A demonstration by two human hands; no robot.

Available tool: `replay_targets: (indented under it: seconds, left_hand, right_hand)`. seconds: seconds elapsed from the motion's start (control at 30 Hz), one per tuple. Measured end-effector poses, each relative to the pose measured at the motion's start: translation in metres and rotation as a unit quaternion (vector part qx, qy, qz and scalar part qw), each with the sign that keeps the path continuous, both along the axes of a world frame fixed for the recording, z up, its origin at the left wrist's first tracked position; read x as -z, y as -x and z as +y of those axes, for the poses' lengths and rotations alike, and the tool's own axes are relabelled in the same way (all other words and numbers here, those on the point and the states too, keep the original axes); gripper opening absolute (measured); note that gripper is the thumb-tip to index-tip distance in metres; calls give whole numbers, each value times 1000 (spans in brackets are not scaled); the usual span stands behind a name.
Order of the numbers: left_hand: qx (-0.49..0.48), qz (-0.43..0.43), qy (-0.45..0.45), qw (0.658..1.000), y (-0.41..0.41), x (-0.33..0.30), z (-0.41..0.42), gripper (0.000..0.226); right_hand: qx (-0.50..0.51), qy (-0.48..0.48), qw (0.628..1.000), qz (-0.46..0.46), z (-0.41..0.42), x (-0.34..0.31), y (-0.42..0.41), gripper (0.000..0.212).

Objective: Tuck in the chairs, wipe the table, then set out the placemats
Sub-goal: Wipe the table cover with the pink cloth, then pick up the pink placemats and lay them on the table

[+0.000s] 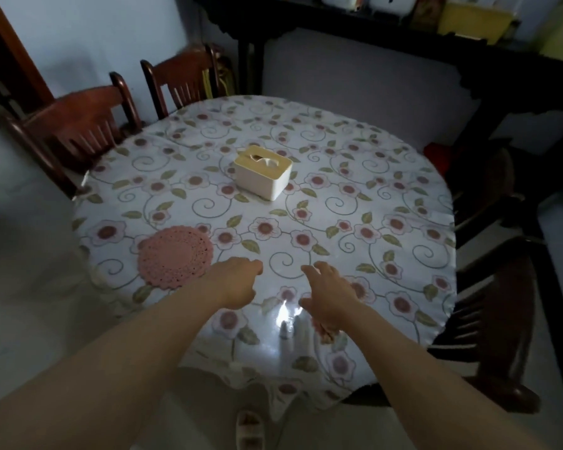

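Observation:
A round table with a flowered cloth (355,196) fills the view. One pink crocheted placemat (175,256) lies flat near its front left edge. My left hand (236,282) hovers just right of that placemat, back up, fingers curled in with nothing in them. My right hand (329,297) is palm down over the cloth near the front edge, fingers spread. A small pink patch shows under its heel; I cannot tell if it is a mat or the cloth's print. Two brown wooden chairs (78,125) (182,79) stand close against the table's far left.
A cream tissue box (263,172) sits at the table's middle. Two dark chairs (488,190) (504,319) stand along the right side. A dark sideboard (387,30) with containers runs along the back wall. My slippered foot (249,427) is on the pale floor below the cloth's hem.

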State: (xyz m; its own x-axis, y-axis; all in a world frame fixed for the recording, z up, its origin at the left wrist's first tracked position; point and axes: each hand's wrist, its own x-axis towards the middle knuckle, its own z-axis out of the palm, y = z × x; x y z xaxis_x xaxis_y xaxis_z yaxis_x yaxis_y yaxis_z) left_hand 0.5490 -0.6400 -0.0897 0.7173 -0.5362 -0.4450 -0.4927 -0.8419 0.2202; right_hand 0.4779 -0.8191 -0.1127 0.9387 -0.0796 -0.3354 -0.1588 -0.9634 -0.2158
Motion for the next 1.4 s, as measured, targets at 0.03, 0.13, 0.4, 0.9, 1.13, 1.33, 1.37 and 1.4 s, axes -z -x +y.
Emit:
replay_targets:
  seconds: [0.03,0.13,0.4,0.9,1.13,1.33,1.37,1.4]
  left_hand:
    - [-9,0,3,1000,-9,-1,7,45]
    - [-55,17,14,998,-35,6,36,40]
    - [-145,20,-36,989,-95,22,132,44]
    - [-120,41,-3,992,-229,126,198,35]
    - [-258,123,32,958,-242,153,189,51]
    - [-345,143,75,925,-244,171,189,45]
    - [-348,143,81,923,-245,174,190,41]
    - [-347,144,82,923,-245,174,190,39]
  right_hand:
    - [-5,-3,1000,-1,7,3,-14,66]
    - [-27,-14,1000,1,31,12,-52,65]
    - [-80,-50,995,-12,112,28,-132,75]
    - [141,-53,985,89,206,89,-206,53]
    - [339,-123,927,105,224,112,-219,75]
    - [461,-175,864,105,215,128,-235,63]
    - [467,-181,859,107,213,129,-237,61]
    - [469,-185,856,111,212,132,-237,60]
